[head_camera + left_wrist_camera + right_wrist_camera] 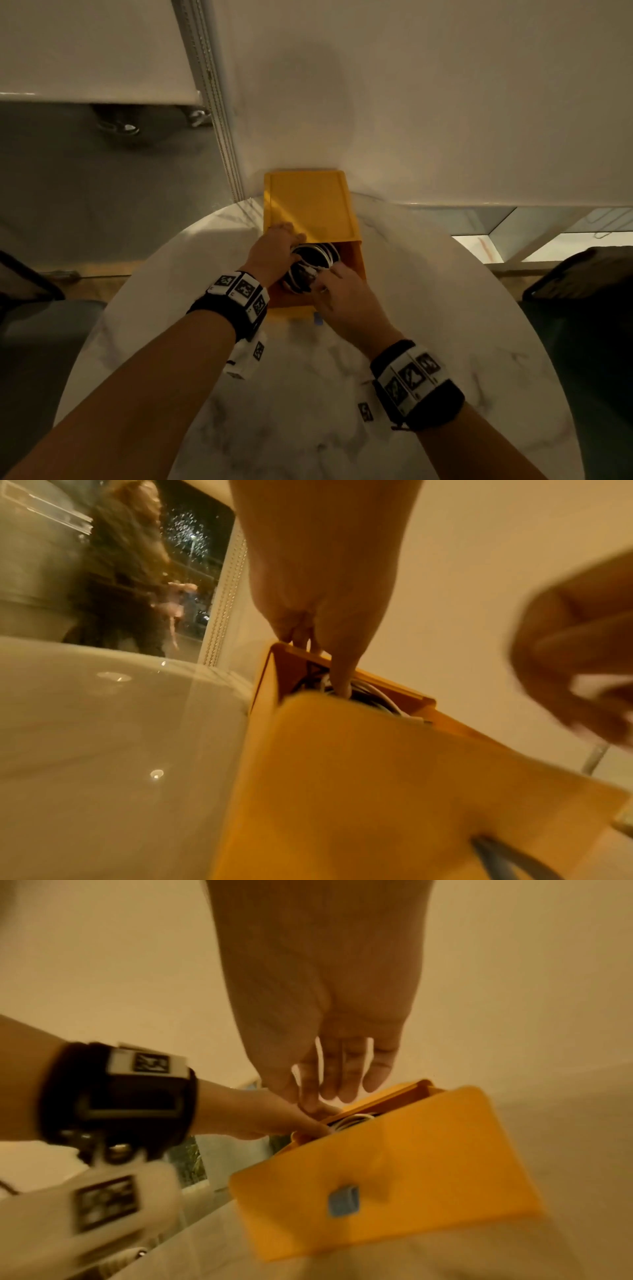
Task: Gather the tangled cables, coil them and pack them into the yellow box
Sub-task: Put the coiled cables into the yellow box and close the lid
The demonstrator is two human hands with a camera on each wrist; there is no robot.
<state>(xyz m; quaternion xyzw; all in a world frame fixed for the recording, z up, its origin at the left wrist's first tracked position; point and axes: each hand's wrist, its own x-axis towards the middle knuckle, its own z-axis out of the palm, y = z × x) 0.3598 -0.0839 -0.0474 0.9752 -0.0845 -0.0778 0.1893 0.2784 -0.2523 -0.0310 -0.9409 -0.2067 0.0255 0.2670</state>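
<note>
The yellow box point(358, 263) stands at the far edge of the round table, its lid point(308, 202) open and leaning back toward the wall. Coiled black and white cables point(313, 257) lie inside it. My left hand point(274, 250) reaches in from the left; in the left wrist view a straight finger point(342, 674) presses down on the cables point(380, 696). My right hand point(342, 291) hovers over the box's near right side. Its fingers point(342, 1074) hang loose above the cables point(352, 1119) and hold nothing that I can see.
The white marble table point(308, 428) spreads toward me, with a small marker tag point(365, 411) lying on it. A blue latch point(342, 1203) sits on the box's near wall. A wall rises right behind the box. Dark chairs point(582, 281) flank the table.
</note>
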